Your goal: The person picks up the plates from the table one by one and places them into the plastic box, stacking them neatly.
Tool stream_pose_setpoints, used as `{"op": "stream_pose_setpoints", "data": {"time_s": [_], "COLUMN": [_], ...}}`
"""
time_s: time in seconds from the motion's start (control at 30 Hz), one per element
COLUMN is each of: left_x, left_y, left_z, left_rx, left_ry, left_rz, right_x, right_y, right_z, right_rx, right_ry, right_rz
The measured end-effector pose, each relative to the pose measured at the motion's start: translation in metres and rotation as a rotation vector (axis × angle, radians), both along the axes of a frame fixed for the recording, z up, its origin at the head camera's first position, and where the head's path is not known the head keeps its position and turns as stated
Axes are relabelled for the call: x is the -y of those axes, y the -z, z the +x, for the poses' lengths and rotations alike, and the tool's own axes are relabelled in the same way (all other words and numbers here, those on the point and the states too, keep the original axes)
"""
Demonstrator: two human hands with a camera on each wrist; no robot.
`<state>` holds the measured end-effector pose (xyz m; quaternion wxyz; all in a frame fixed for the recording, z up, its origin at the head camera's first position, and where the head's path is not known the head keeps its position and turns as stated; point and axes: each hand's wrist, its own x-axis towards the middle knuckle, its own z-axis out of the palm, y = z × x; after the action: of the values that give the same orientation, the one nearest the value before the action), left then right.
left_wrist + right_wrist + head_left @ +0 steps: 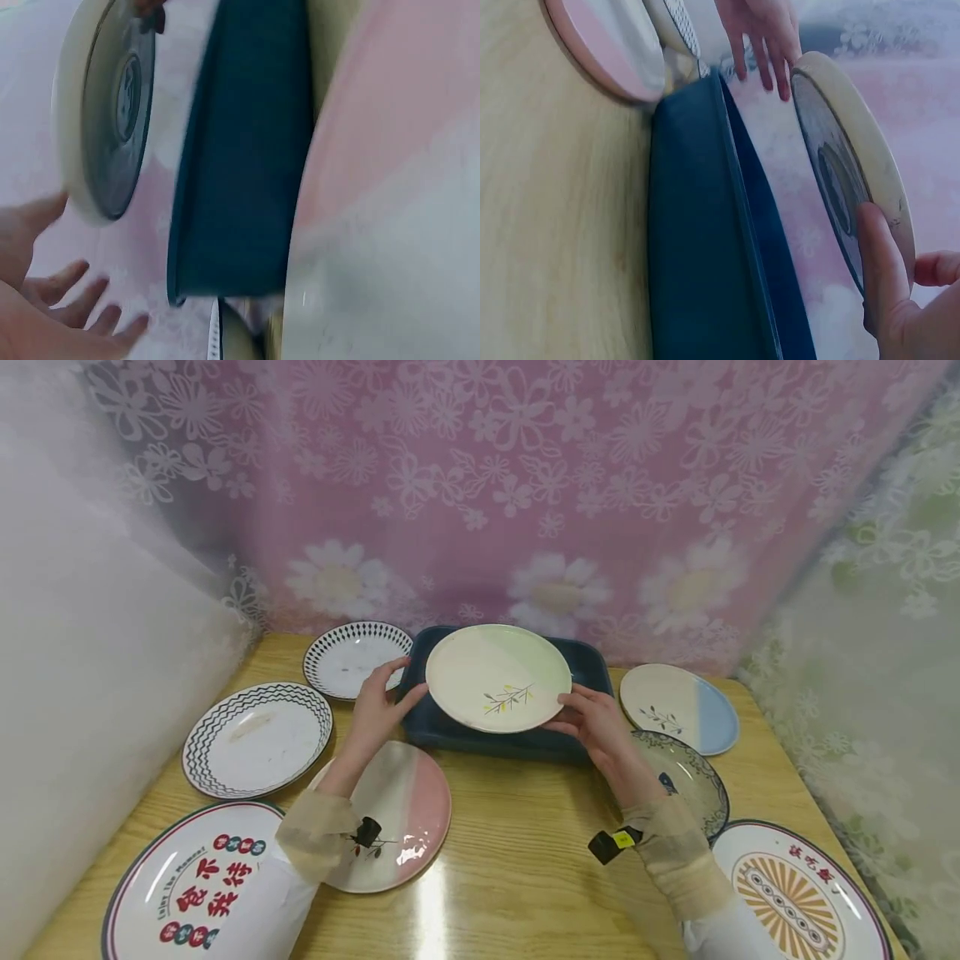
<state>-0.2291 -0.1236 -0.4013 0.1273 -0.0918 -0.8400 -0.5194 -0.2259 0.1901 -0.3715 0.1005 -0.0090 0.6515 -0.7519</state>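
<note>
A cream and pale green plate [498, 677] with a leafy twig design is held above a dark teal rectangular basin [495, 745]. My right hand [596, 727] pinches its right edge, with thumb and fingers on opposite faces in the right wrist view. At the other edge is my left hand [381, 706], its fingers spread. In the left wrist view its thumb tip meets or nearly meets the rim, and the other fingers are off the plate. The plate's underside [832, 161] shows a foot ring. Whatever lies inside the basin is mostly hidden.
On the left of the wooden table [517, 860] lie a diamond-rimmed plate [352, 660], a wavy-rimmed plate [262, 739], a red-lettered plate [195, 877] and a pink-and-cream plate [420, 810]. Right are a blue-and-cream plate [675, 702], a grey-patterned dish [693, 785] and a sunburst plate [795, 893].
</note>
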Motion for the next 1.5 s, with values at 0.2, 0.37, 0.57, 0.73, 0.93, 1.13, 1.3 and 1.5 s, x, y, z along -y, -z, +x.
{"op": "stream_pose_setpoints", "data": {"time_s": [0.2, 0.37, 0.57, 0.73, 0.93, 1.13, 1.3, 1.5], "left_x": [0.003, 0.002, 0.000, 0.000, 0.000, 0.000, -0.001, -0.001], "left_y": [0.011, 0.017, 0.022, 0.023, 0.023, 0.022, 0.022, 0.022], "left_z": [-0.008, -0.009, -0.011, -0.010, -0.011, -0.011, -0.010, -0.010], "left_rx": [0.124, 0.263, 0.290, 0.298, 0.277, 0.280, 0.277, 0.285], "left_ry": [0.041, 0.106, 0.093, 0.073, 0.064, 0.055, 0.056, 0.059], "left_rz": [-0.359, -0.382, -0.393, -0.387, -0.388, -0.386, -0.401, -0.387], "right_x": [0.007, 0.014, 0.019, 0.025, 0.034, 0.039, 0.040, 0.041], "right_y": [0.014, 0.032, 0.046, 0.055, 0.061, 0.065, 0.067, 0.070], "right_z": [-0.025, -0.038, -0.047, -0.055, -0.060, -0.058, -0.055, -0.055], "right_rx": [0.061, 0.114, 0.120, 0.100, 0.092, 0.053, -0.006, -0.027], "right_ry": [0.055, 0.094, 0.093, 0.037, -0.073, -0.105, -0.133, -0.194], "right_rz": [-0.006, -0.003, 0.062, 0.168, 0.330, 0.529, 0.673, 0.692]}}
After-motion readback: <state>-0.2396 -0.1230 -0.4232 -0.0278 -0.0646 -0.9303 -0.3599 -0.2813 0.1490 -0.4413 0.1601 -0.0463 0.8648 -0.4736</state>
